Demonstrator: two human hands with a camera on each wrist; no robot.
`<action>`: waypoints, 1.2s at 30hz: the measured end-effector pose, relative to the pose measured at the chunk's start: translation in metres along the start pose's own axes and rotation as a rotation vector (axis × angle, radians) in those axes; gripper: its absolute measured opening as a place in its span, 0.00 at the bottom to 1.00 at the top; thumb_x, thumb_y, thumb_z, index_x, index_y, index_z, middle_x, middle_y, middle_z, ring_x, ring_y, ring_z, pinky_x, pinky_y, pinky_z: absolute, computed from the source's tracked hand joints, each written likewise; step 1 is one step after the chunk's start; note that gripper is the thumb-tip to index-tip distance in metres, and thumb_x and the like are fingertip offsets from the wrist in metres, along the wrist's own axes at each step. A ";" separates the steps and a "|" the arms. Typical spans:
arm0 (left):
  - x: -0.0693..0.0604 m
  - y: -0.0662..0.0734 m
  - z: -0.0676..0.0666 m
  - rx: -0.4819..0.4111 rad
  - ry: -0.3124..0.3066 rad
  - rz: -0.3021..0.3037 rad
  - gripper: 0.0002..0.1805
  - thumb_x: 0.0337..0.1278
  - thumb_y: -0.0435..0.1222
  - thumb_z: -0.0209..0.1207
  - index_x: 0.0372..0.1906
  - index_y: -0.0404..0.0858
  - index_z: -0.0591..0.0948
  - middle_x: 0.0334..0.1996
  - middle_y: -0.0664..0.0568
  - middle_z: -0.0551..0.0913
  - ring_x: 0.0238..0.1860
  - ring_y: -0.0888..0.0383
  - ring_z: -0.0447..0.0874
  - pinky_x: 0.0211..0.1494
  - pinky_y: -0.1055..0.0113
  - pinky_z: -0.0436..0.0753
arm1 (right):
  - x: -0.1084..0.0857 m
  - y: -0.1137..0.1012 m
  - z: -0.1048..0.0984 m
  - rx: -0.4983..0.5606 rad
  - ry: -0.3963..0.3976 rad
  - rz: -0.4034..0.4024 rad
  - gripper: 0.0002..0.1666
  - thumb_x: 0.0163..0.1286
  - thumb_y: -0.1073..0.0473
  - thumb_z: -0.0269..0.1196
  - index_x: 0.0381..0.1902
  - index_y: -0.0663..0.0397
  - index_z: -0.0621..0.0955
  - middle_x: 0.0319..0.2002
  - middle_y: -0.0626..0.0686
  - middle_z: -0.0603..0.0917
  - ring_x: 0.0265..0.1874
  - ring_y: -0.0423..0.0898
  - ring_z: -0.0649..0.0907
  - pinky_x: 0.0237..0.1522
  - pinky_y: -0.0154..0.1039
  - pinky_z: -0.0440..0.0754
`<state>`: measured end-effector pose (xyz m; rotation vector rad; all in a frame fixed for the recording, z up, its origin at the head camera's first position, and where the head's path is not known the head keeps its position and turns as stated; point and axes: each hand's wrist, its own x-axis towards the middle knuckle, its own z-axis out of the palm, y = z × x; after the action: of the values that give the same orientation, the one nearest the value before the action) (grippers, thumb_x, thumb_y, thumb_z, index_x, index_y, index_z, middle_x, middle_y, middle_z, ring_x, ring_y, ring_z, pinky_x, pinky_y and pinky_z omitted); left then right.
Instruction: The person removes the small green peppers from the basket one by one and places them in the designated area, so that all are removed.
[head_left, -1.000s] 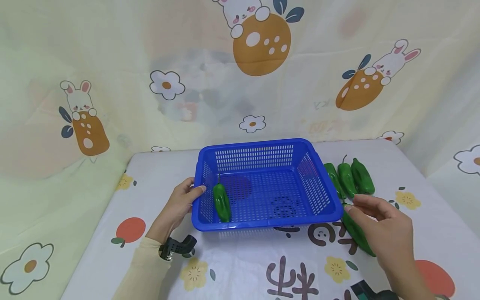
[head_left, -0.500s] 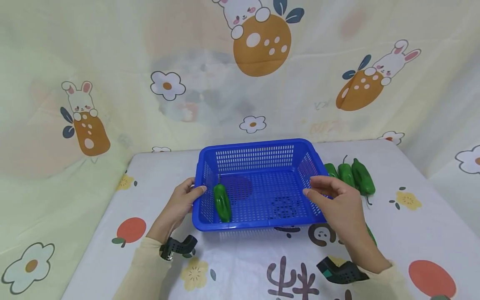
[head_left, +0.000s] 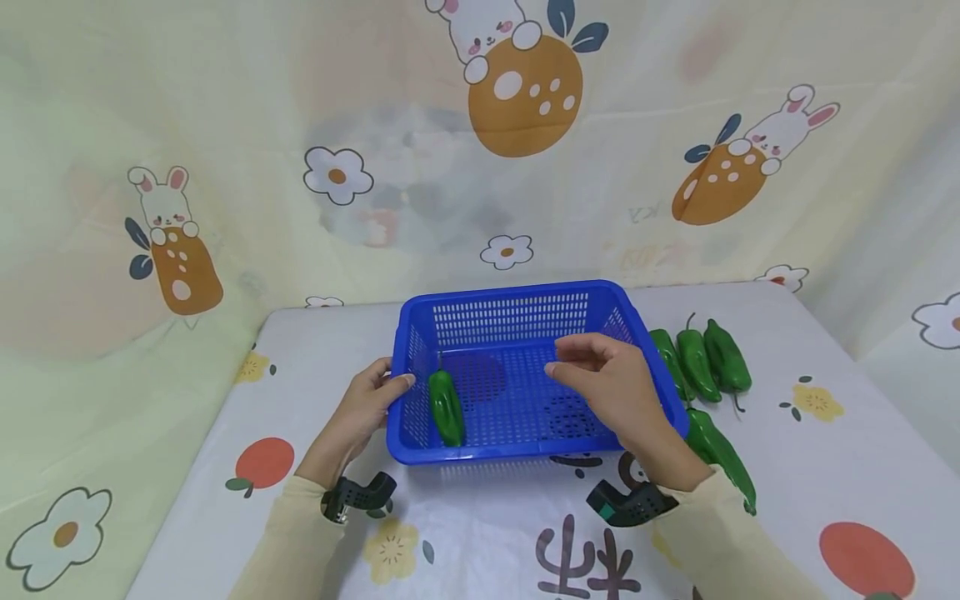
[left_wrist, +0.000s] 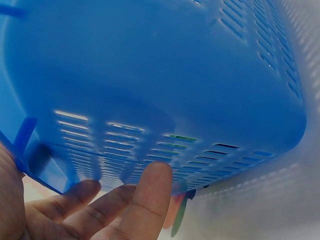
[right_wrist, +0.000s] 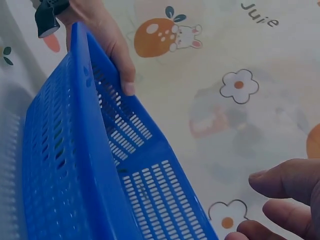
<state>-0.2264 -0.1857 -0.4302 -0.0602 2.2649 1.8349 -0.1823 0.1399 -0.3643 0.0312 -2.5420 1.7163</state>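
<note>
A blue plastic basket (head_left: pixel 465 456) with slotted walls sits in the middle of the table. My left hand (head_left: pixel 367 400) grips its left rim, thumb over the edge; the left wrist view shows the fingers (left_wrist: pixel 152 197) against the outside. Inside, along the left wall, lies one green pepper (head_left: pixel 447 408). Above the basket's right half hovers my right hand (head_left: pixel 611 383), fingers loosely bent and holding nothing, also visible beside the basket (right_wrist: pixel 100 185) in the right wrist view.
Right of the basket, three green peppers (head_left: pixel 697 364) lie side by side, and another pepper (head_left: pixel 722 454) lies nearer the front. A printed cloth (head_left: pixel 465 533) covers the table. Patterned curtains (head_left: pixel 405 75) stand behind and at both sides.
My right hand has moved left from beside the front pepper to above the inside of the basket, carrying nothing. The left hand and the basket stay put.
</note>
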 end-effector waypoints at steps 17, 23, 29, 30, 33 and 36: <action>0.001 -0.001 0.001 0.015 0.009 0.012 0.25 0.75 0.41 0.56 0.70 0.38 0.73 0.55 0.37 0.86 0.49 0.46 0.90 0.48 0.52 0.91 | 0.041 -0.014 0.050 0.007 -0.224 0.073 0.20 0.65 0.60 0.73 0.55 0.56 0.86 0.51 0.56 0.86 0.52 0.52 0.83 0.54 0.47 0.84; 0.001 -0.001 0.000 0.003 0.007 0.015 0.24 0.75 0.41 0.56 0.70 0.37 0.73 0.55 0.36 0.85 0.49 0.45 0.90 0.49 0.52 0.91 | 0.051 -0.017 0.069 0.001 -0.294 0.102 0.23 0.63 0.61 0.74 0.56 0.57 0.85 0.48 0.56 0.85 0.45 0.50 0.84 0.49 0.45 0.87; 0.002 -0.001 -0.001 -0.008 -0.002 0.014 0.25 0.75 0.41 0.56 0.70 0.37 0.73 0.54 0.36 0.85 0.49 0.45 0.90 0.49 0.51 0.91 | 0.059 -0.015 0.086 0.014 -0.370 0.139 0.26 0.61 0.63 0.74 0.58 0.59 0.83 0.44 0.56 0.85 0.42 0.53 0.86 0.51 0.49 0.88; 0.002 -0.001 -0.001 -0.007 -0.002 0.013 0.25 0.75 0.41 0.56 0.70 0.37 0.73 0.54 0.36 0.86 0.49 0.45 0.90 0.49 0.51 0.91 | 0.061 -0.014 0.088 0.014 -0.385 0.143 0.27 0.61 0.63 0.74 0.59 0.59 0.83 0.44 0.56 0.85 0.43 0.54 0.86 0.53 0.51 0.88; 0.002 -0.002 -0.001 0.000 -0.001 0.013 0.25 0.75 0.42 0.56 0.71 0.38 0.72 0.55 0.37 0.86 0.50 0.45 0.90 0.50 0.50 0.91 | 0.065 -0.014 0.095 0.004 -0.433 0.162 0.29 0.60 0.63 0.75 0.60 0.60 0.81 0.44 0.56 0.85 0.47 0.58 0.86 0.54 0.53 0.88; 0.001 -0.001 -0.001 0.004 -0.004 0.017 0.26 0.75 0.42 0.56 0.71 0.37 0.72 0.56 0.36 0.85 0.51 0.44 0.89 0.51 0.50 0.90 | 0.068 -0.015 0.100 -0.017 -0.475 0.178 0.31 0.61 0.62 0.75 0.62 0.61 0.80 0.45 0.57 0.84 0.49 0.60 0.86 0.54 0.54 0.88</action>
<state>-0.2275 -0.1864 -0.4311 -0.0374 2.2735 1.8369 -0.2544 0.0434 -0.3822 0.2473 -2.9700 1.9470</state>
